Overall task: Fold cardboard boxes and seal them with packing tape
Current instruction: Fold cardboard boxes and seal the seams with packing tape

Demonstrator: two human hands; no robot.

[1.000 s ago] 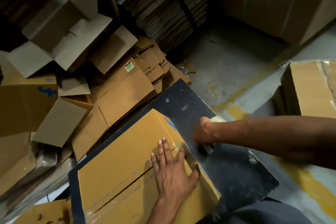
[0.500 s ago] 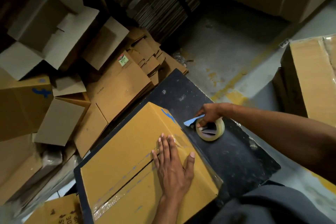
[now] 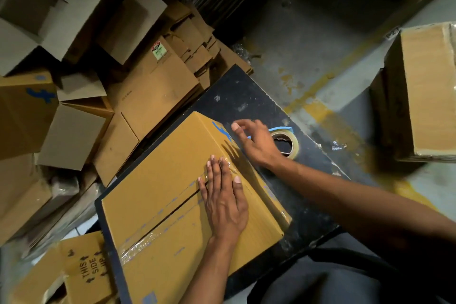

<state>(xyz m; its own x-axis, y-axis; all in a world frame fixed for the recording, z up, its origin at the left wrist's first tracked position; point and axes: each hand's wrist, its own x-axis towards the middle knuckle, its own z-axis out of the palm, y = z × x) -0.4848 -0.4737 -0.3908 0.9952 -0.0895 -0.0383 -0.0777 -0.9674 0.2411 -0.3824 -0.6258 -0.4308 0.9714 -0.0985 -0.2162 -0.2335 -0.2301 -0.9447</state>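
From the head view, a closed box (image 3: pixel 187 195) lies flat on the dark table (image 3: pixel 246 96), its two top flaps meeting along a seam that clear tape already covers from the near-left edge up to the far-right end. The left hand (image 3: pixel 225 201) lies palm-down on that seam with straight fingers held together, most likely to keep the flaps level and press the tape end so it bonds. The right hand (image 3: pixel 256 140) hovers at the box's far corner, fingers spread and loose, gripping nothing; it looks placed to smooth the strip over the edge or to steady the box. The tape roll (image 3: pixel 287 142) lies flat on the table just beside the box, partly behind that hand, a blue strip showing at its rim, kept within easy reach for the next seal. Flattened boxes (image 3: pixel 158 86) and open ones are heaped on the floor to the left, ready as stock. A wrapped stack (image 3: pixel 424 91) stands at the right.
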